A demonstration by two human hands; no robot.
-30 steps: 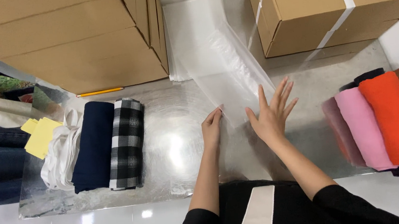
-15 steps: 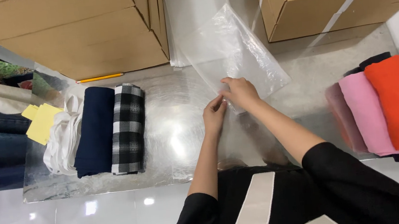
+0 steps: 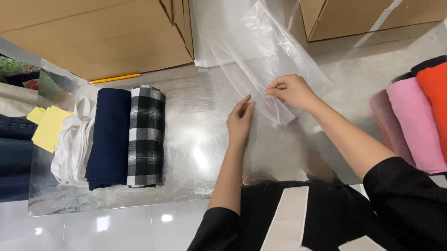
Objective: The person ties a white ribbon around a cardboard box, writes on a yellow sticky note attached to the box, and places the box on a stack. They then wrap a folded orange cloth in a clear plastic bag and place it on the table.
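Clear plastic bag point(image 3: 268, 54): thin, transparent, glossy, creased. It lies flat on the metal table point(image 3: 198, 145), angled from the far centre toward the near right. Its near edge is pinched by the right hand point(image 3: 291, 91); the left hand point(image 3: 241, 121) rests just beside that edge.

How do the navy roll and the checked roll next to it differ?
The navy fabric roll is one plain dark blue; the black-and-white checked fabric roll is patterned. The navy one lies on the left, against the bundled white fabric, while the checked one lies nearer the left hand. Both are rolled, side by side and touching, on the metal tabletop.
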